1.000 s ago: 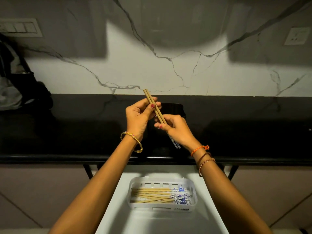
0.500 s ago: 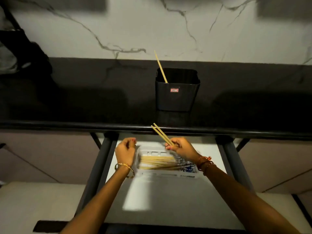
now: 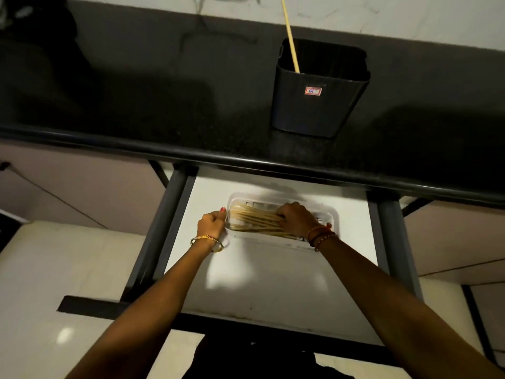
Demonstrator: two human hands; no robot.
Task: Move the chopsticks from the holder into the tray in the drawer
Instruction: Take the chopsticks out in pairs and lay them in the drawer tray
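Bamboo chopsticks [image 3: 254,220] are lying under the right hand [image 3: 296,218], grip clamped on them (palm down); left hand [image 3: 211,220] is bracing the tray [image 3: 332,214], fingers curled.

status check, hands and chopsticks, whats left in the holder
Left hand steadies tray end. Right hand on chopsticks in tray, grip unclear. One chopstick stands in holder. Nothing blocking.

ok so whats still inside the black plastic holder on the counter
One pale wooden chopstick leans against the left side of the black plastic holder, sticking out above its rim. The holder's dark walls hide its bottom, so anything shorter cannot be seen.
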